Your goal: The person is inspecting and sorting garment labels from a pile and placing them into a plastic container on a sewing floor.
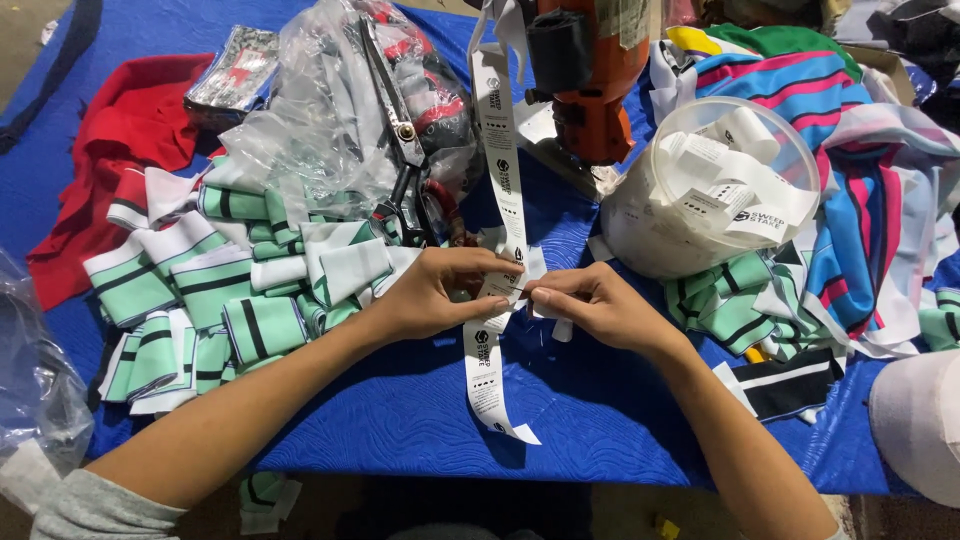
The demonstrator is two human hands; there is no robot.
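A long white printed label strip [497, 150] hangs down from an orange machine [590, 70] across the blue table [400, 400]. My left hand [440, 290] pinches the strip at mid-length between thumb and fingers. Touching it from the right, my right hand [590, 305] grips the same strip, with small cut white labels under its fingers. The strip's free end [492, 385] curls on the table below both hands.
A clear round tub [640, 230] of cut labels stands right of my hands. Green-and-white striped fabric pieces [220, 290] pile up at left, with black scissors [405, 170] on a plastic bag. Red cloth [130, 130] lies far left, striped garments [860, 180] at right.
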